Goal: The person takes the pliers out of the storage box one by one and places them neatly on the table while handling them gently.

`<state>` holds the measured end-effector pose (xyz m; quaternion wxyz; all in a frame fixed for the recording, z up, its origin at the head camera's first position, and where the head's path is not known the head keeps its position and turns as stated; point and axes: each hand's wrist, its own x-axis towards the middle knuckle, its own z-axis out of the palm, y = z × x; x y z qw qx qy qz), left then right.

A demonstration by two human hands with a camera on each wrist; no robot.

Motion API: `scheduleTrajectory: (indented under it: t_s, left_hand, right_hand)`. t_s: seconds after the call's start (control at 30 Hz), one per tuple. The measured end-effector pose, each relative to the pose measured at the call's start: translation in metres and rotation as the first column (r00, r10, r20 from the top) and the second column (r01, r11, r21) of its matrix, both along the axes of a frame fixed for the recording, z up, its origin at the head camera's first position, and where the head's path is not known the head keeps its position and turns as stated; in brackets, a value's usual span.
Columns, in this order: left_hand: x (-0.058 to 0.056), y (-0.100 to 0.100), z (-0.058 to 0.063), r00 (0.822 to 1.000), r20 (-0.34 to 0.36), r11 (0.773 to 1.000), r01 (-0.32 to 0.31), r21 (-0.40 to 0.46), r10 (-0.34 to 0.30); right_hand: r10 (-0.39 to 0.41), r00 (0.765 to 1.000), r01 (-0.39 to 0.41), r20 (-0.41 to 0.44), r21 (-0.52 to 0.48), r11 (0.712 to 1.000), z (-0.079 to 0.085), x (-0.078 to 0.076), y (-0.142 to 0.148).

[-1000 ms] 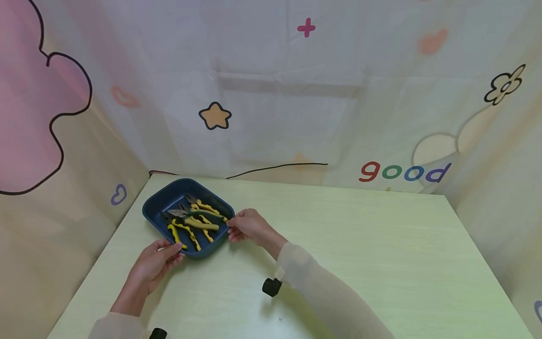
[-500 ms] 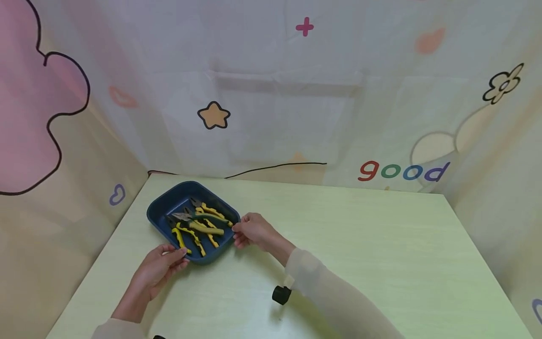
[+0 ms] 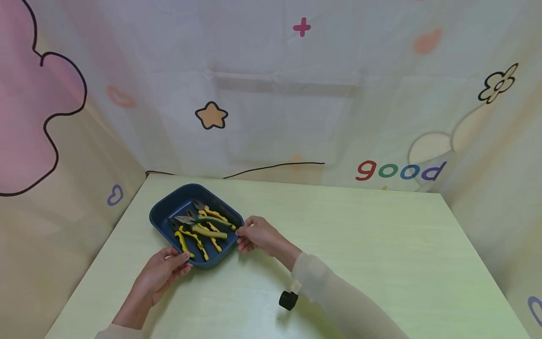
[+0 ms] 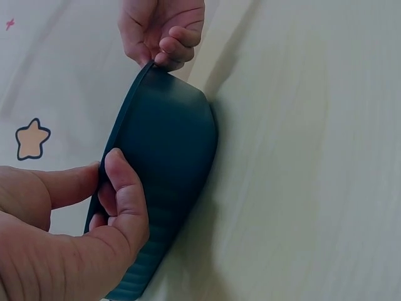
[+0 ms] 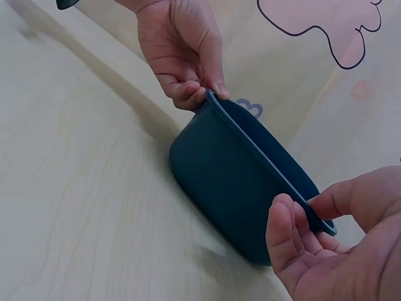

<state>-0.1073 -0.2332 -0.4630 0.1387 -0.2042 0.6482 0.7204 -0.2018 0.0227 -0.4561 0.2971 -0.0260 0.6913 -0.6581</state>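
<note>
Bin (image 3: 171, 209): at far left of the table (image 3: 360, 254); touching or just above the surface, cannot tell which
Pliers (image 3: 210, 232): heaped in the bin; heads toward far left, handles toward near right
Left hand (image 3: 163, 273): pinching the bin by its near corner; thumb inside, fingers outside
Right hand (image 3: 259, 236): pinching the right corner; thumb inside, fingers outside
Cloth (image 3: 279, 122): hanging at far side; printed with a star (image 3: 211, 115)

Smooth plastic tub (image 5: 219, 175), wood-grained table (image 3: 364, 249).
</note>
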Motion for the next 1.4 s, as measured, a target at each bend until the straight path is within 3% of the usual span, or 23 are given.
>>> scheduleTrajectory:
  t_s: [0.6,1.4]
  left_hand:
    - [0.007,0.020,0.000,1.000,0.016,1.000,-0.001,-0.023,0.002]
    - [0.017,0.040,0.000,0.999,0.040,0.999,0.035,-0.014,-0.035]
  right_hand:
    - [0.039,0.999,-0.039,-0.031,-0.006,0.999,-0.002,0.009,0.021]
    - [0.059,0.998,-0.059,-0.004,0.001,0.998,-0.005,0.019,0.046]
